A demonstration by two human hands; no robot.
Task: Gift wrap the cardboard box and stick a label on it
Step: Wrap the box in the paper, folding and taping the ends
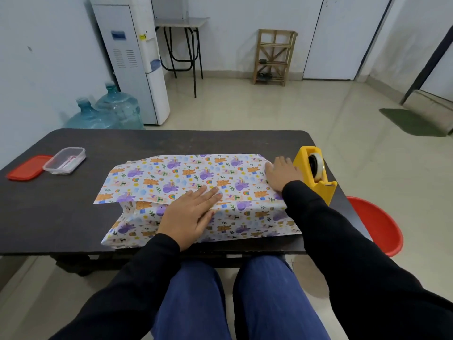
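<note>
Your left grip (188,214), fingers straight, is pressing down on the cartoon-printed, paper-wrapped box (196,175) beneath it; your right grip (282,174), flat, is resting on the box's end, just beside the yellow plastic tape dispenser (316,173).

White water dispenser (132,57) against left wall, two blue water jugs (115,106) on floor just beside it, small metal-legged table (182,22) behind, wooden rack (274,57) at far wall, green mat (409,121) on tiled floor at right, red plastic stool (377,224) beside dark desk (73,217).
</note>
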